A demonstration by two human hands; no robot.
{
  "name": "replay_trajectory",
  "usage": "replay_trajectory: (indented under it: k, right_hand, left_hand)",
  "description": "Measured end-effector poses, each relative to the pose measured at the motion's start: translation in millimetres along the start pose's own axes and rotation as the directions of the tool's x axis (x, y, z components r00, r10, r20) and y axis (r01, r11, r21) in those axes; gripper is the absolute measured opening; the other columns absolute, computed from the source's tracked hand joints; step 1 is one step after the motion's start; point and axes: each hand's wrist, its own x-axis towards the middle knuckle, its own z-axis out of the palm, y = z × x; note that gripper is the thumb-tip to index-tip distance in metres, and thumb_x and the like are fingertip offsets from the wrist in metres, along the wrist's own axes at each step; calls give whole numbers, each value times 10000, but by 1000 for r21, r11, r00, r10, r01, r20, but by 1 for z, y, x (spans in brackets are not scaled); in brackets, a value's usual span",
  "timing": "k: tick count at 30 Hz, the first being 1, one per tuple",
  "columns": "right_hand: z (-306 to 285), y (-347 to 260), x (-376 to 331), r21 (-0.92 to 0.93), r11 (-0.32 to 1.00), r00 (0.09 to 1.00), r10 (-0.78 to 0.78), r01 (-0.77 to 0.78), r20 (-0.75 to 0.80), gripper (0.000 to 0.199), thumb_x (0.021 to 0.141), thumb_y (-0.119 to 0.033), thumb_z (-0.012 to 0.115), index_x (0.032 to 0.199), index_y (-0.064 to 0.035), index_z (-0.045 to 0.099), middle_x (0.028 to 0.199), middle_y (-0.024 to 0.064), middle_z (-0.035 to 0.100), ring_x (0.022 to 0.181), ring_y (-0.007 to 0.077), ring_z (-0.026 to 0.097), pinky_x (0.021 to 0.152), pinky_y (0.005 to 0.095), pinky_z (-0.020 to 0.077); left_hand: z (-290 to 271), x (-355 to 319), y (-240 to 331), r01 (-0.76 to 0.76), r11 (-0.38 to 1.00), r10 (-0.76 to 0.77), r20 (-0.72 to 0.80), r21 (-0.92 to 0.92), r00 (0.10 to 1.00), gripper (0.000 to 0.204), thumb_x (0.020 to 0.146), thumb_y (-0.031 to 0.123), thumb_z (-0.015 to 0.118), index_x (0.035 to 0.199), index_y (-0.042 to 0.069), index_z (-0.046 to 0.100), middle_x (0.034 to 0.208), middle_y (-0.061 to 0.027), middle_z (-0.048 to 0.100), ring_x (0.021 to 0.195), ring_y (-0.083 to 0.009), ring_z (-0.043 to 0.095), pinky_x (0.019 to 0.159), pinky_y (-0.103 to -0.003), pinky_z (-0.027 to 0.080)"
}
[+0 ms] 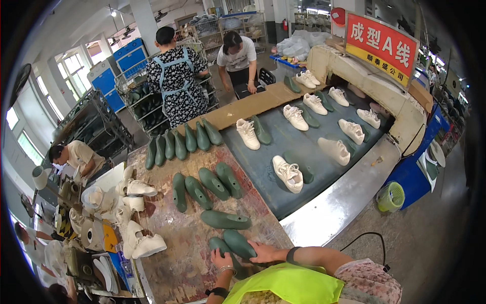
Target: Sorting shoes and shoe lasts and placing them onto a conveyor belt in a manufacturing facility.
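Two hands rest on green shoe forms at the near edge of the counter.

Big first: the counter [192,253] is worn and blotchy, and beside it a grey belt [314,167] carries white shoes [287,173]. More green forms [225,220] lie in rows farther back. The right hand [266,252] lies flat and open on one green shoe form [239,243]; the left hand [221,260] curls loosely over the second form [218,244], just beside it. These forms look hard, smooth and a bit heavy, so I think they could slip. Holding around the thick middle seems best. Each one is long, and its long line runs from near right to far left.
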Motion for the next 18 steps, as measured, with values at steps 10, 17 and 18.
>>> replay_trajectory:
  k: [10,17,18]
  right_hand:
    - [-3,-3,1,24,999,998,-34,32,62,913,755,-465,574,1419,-68,90,1309,299,364,1108,450,464,918,471,403]
    - [-5,5,4,43,997,996,-72,70,52,930,745,-481,588,1417,-61,101,1305,291,372,1122,433,457,925,452,400]
    - [-7,5,5,46,997,997,-68,66,47,930,745,-481,588,1417,-61,101,1305,291,372,1122,433,457,925,452,400]
  left_hand:
    - [-1,3,-1,85,996,-85,-1,16,996,421,709,174,592,1107,35,601,1289,-189,450,1191,-358,391,1011,-455,327]
    - [0,2,-4,-25,999,25,-19,29,999,350,738,109,551,1062,-19,590,1237,-207,469,1140,-389,407,988,-473,323]
    - [-1,0,-2,-22,999,23,-29,23,999,355,733,112,553,1061,-19,589,1237,-214,471,1138,-393,411,990,-478,319]
